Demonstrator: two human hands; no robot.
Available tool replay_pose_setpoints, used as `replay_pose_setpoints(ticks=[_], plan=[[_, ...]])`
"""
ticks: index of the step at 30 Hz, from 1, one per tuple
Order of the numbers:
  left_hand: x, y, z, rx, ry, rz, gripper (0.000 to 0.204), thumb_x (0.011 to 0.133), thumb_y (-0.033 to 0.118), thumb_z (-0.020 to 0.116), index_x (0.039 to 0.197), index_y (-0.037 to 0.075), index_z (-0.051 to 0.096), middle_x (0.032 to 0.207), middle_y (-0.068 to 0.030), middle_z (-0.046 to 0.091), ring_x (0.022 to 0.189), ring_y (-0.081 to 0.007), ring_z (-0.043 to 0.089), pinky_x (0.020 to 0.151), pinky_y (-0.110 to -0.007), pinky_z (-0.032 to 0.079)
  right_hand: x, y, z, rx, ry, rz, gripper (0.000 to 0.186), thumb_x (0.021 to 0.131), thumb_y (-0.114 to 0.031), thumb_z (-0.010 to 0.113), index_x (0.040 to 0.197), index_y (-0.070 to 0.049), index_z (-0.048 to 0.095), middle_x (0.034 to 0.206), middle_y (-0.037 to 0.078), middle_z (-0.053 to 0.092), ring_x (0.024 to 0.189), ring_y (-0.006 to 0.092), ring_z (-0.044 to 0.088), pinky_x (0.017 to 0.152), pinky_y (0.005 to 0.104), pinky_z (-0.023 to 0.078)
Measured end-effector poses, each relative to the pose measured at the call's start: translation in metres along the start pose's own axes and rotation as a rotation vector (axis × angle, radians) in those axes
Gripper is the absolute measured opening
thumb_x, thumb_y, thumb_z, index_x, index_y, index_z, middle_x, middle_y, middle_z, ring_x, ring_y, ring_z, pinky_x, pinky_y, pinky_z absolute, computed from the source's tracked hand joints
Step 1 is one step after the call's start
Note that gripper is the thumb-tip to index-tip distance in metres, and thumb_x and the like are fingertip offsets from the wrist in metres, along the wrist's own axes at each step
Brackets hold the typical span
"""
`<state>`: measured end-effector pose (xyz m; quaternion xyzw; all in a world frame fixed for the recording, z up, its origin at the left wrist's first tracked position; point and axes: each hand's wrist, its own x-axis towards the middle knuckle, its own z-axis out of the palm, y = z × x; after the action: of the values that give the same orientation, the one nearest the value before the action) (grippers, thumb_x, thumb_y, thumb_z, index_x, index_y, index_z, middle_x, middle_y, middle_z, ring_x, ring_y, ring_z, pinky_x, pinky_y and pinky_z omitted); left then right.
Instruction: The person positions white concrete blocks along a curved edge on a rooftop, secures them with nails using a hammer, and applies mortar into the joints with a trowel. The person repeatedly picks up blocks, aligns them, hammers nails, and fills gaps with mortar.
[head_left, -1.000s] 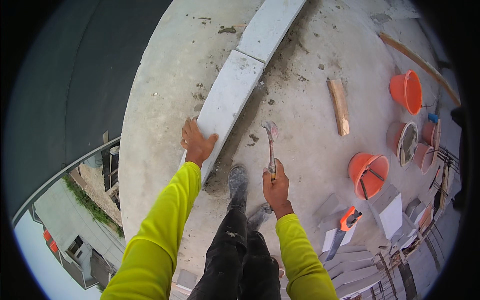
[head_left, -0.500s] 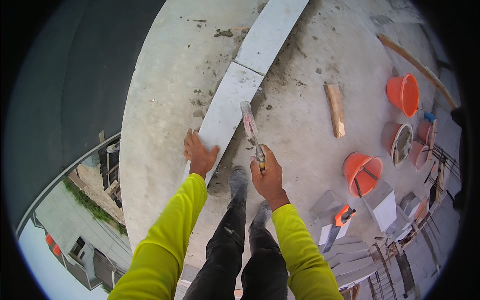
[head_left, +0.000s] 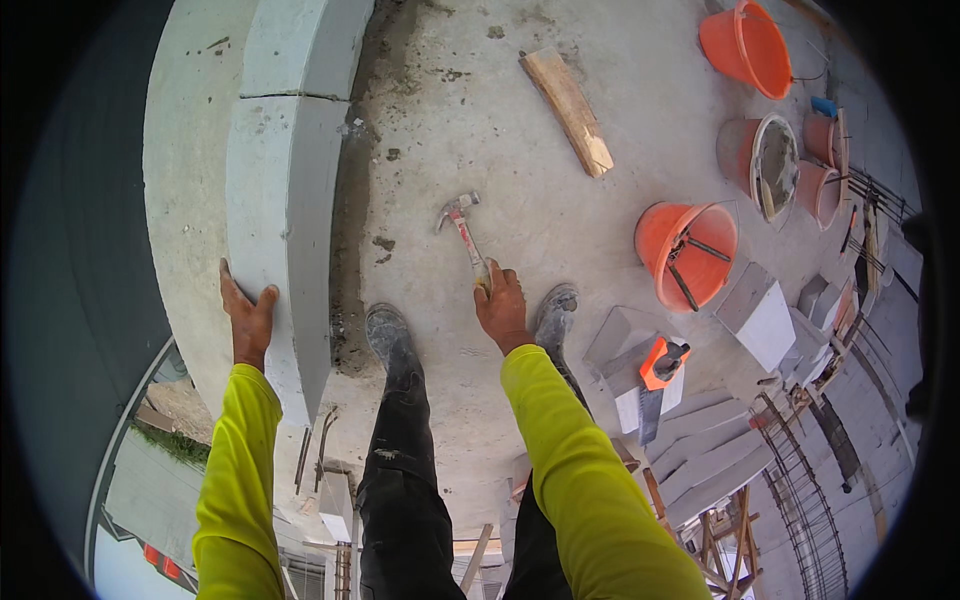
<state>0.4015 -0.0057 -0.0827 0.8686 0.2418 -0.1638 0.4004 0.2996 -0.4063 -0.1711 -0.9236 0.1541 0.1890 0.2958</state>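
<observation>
A row of pale grey blocks runs along the left. My left hand (head_left: pixel 247 315) lies on the top of the near block (head_left: pixel 265 200), with its thumb and fingers spread. A thin dark joint separates that block from the farther block (head_left: pixel 300 45). My right hand (head_left: pixel 503 308) is closed around the handle of a claw hammer (head_left: pixel 467 235), worn and spotted with dried mortar. The hammer's head points away from me, over the concrete floor to the right of the blocks and apart from them.
A wooden offcut (head_left: pixel 567 112) lies beyond the hammer. To the right stand an orange bucket (head_left: pixel 655 245) with tools inside, another orange bucket (head_left: pixel 725 45) and a mortar bucket (head_left: pixel 740 150). An orange-handled saw (head_left: pixel 652 410) rests on cut blocks. Concrete floor (head_left: pixel 450 130) surrounds my boots.
The view has shifted, and the block row now appears farther left, showing its side face. The hammer has moved from over the block to over the floor. My left hand remains on the block.
</observation>
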Motion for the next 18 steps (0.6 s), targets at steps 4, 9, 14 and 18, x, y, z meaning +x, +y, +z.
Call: replay_pose_setpoints(ticks=[4, 9, 14, 18], plan=[[0.000, -0.006, -0.005, 0.239, 0.050, -0.037, 0.096, 0.083, 0.027, 0.068, 0.157, -0.002, 0.013, 0.160, -0.0277, 0.020, 0.148, -0.0420, 0.021, 0.122, -0.045, 0.018, 0.000, 0.060, -0.077, 0.329, 0.195, 0.039, 0.023, 0.094, -0.009, 0.058, 0.115, -0.001, 0.060, 0.102, 0.018, 0.060, 0.090, 0.0331, 0.061, 0.080, 0.0411, 0.050], [0.003, -0.020, -0.016, 0.405, 0.108, 0.025, 0.097, 0.086, 0.034, 0.070, 0.158, 0.001, 0.015, 0.161, -0.0259, 0.019, 0.150, -0.0415, 0.018, 0.122, -0.047, 0.012, 0.040, 0.192, -0.214, 0.486, 0.512, 0.287, 0.014, 0.098, -0.009, 0.054, 0.102, -0.001, 0.064, 0.087, 0.011, 0.061, 0.075, 0.0200, 0.056, 0.071, 0.0329, 0.048], [0.007, -0.031, -0.026, 0.690, 0.193, -0.080, 0.099, 0.085, 0.041, 0.070, 0.158, 0.002, 0.015, 0.161, -0.0259, 0.021, 0.150, -0.0420, 0.018, 0.121, -0.051, 0.012, 0.104, 0.276, -0.249, -0.206, 0.450, 0.087, 0.019, 0.095, -0.015, 0.056, 0.103, -0.006, 0.071, 0.097, 0.012, 0.070, 0.080, 0.0319, 0.065, 0.073, 0.0424, 0.052], [0.004, -0.016, -0.029, 0.771, 0.208, -0.122, 0.100, 0.087, 0.048, 0.067, 0.160, 0.008, 0.013, 0.164, -0.0215, 0.018, 0.151, -0.0405, 0.017, 0.122, -0.053, 0.010, 0.152, 0.291, -0.255, -0.743, -0.033, 0.268, 0.024, 0.092, -0.024, 0.060, 0.106, -0.011, 0.074, 0.107, 0.013, 0.072, 0.096, 0.0328, 0.069, 0.084, 0.0483, 0.054]])
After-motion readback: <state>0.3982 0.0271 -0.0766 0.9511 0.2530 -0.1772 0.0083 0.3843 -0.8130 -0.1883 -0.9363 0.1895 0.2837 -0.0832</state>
